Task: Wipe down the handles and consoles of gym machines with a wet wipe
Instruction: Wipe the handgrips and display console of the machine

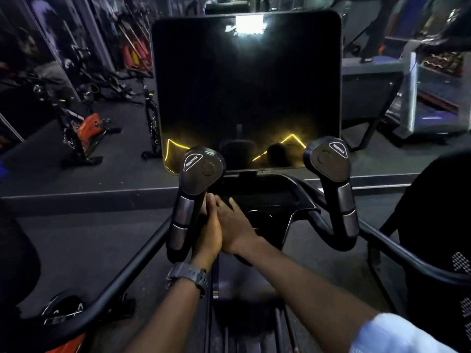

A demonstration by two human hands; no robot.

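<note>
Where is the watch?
In the head view, the watch sits on the left wrist, low and left of centre, just below the left handle.

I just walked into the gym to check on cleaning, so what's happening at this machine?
A person stands at a cardio machine with a large dark console screen. Both hands are beside the black left handle marked Resistance: the left hand, above a dark wristwatch, and the right hand are pressed together, fingers straight. No wet wipe is visible.
</note>
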